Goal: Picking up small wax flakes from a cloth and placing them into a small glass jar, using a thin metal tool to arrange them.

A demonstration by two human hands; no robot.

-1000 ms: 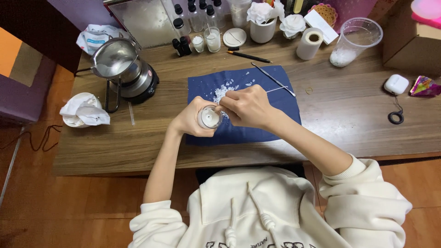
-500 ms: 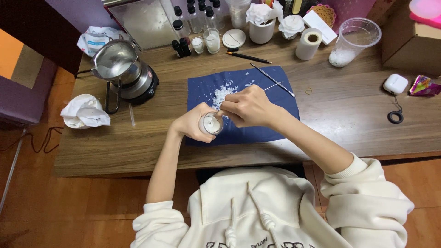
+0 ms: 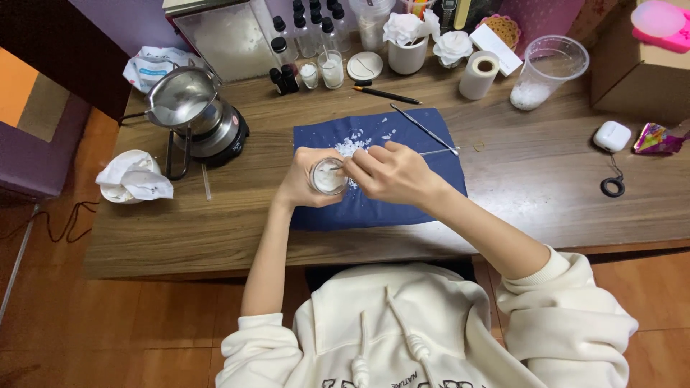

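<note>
- The left hand is wrapping its fingers around a small glass jar of white wax, holding it tilted over the blue cloth, probably so loosened bits are falling there.
- The right hand is pinching a thin metal tool, fingers closed on it, working its hidden tip at the jar's rim (the handle is pointing right).
- White flakes are lying on the cloth just beyond the jar.

Wooden desk on orange-brown floor, purple wall behind.
</note>
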